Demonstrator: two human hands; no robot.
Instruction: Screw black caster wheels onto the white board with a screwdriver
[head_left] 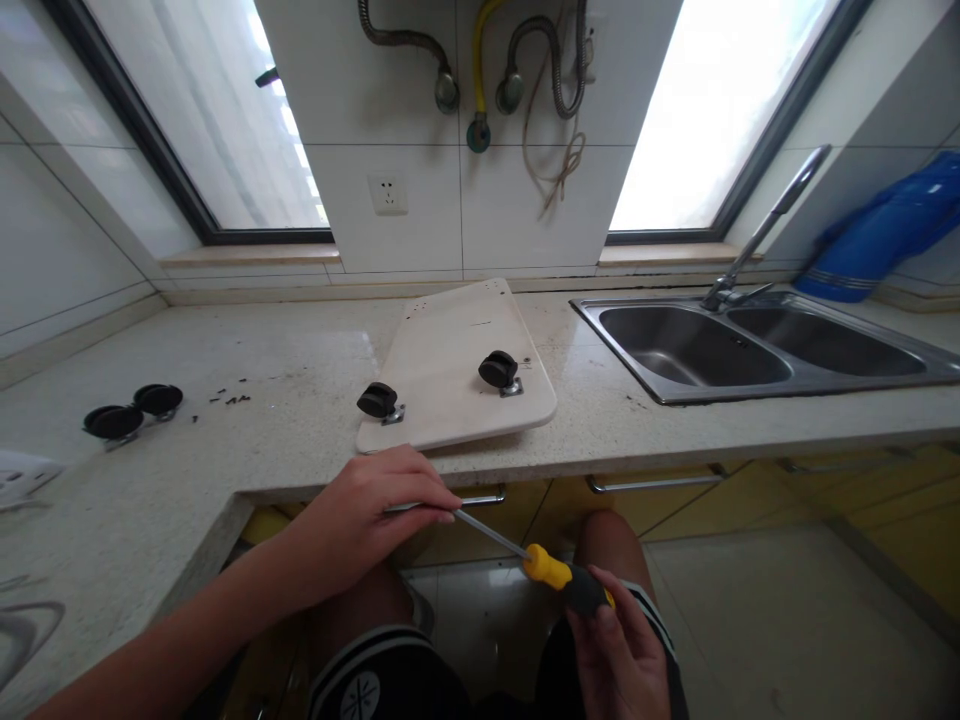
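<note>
At lower centre, the right hand grasps the screwdriver by its handle, the left hand pinching its shaft; the tip is unclear. Loosening both grips could drop it.

No lettering, brand name or number is legible from where I stand. One sign noted: a round white emblem on the leg of the person's black shorts, bearing dark lines that cross like a star; any wording in it cannot be made out.
</note>
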